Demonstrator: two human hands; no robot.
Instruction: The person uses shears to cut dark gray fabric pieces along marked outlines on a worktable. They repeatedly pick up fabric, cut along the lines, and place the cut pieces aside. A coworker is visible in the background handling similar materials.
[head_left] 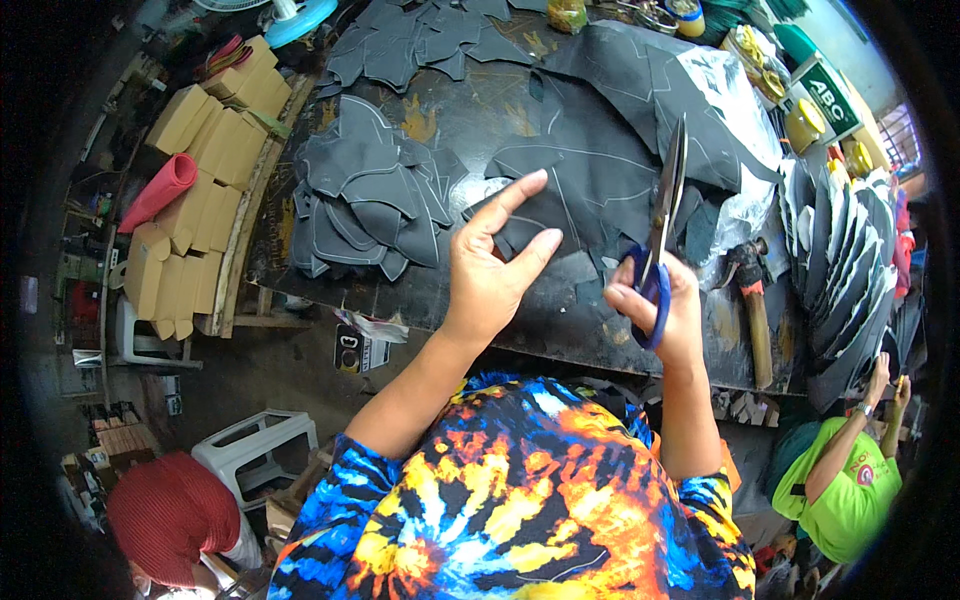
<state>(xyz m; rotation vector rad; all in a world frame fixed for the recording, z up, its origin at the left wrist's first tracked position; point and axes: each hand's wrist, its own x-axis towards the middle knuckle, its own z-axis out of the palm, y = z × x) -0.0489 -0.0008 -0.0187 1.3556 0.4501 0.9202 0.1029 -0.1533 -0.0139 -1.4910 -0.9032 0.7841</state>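
Observation:
My right hand [682, 308] is closed round the blue handles of a pair of scissors [668, 195], whose metal blades point away from me, nearly together. To its left, my left hand [487, 270] is held with thumb and index finger spread, nothing between them. Beneath both hands lies a dark grey sheet of material [600, 165] marked with pale outlines, on the black worktable [470, 305]. Left of my left hand is a loose heap of cut dark pieces [365, 195] with pale edge lines.
A wooden-handled hammer [758, 335] lies right of the scissors. More cut pieces [400, 45] lie at the far edge. Fanned dark pieces [835, 270] stand at right, near a person in green [840, 490]. Brown cardboard boxes [205, 185] line the left; a white stool [255, 450] stands below.

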